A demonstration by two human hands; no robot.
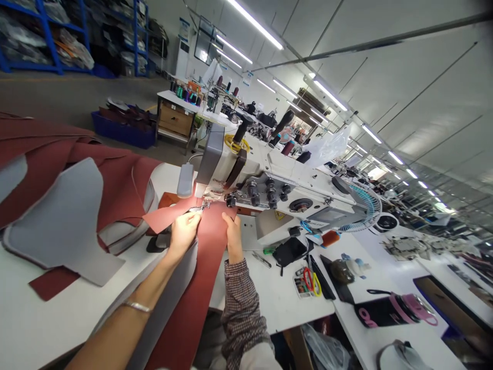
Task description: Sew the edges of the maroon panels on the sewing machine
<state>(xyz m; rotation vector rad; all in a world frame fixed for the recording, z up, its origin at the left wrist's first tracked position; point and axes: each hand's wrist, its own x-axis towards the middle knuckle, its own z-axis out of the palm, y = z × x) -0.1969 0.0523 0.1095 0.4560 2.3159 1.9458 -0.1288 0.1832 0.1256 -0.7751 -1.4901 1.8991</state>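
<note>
A long reddish-brown leather-like panel point(210, 246) runs from my lap up under the presser foot point(206, 205) of a white sewing machine point(277, 164). Close to the foot, my left hand point(185, 230) is closed with fingers pinched on the panel's left edge. My right hand point(233, 236) grips the right edge, thumb on top and the other fingers mostly hidden. A grey-backed part point(165, 298) hangs under my left forearm. To the left of the foot, a short reddish-brown flap point(167, 216) sticks out. The machine's lamp lights the stitching area; the needle tip is too small to make out.
Reddish-brown pieces with grey backing point(65, 210) are heaped on the table's left. At right lie tweezers point(262, 259), a black pouch point(289, 252), red and yellow scissors point(311, 281) and a black-and-pink bottle point(393, 311). A blue bin point(123, 131) stands on the floor beyond.
</note>
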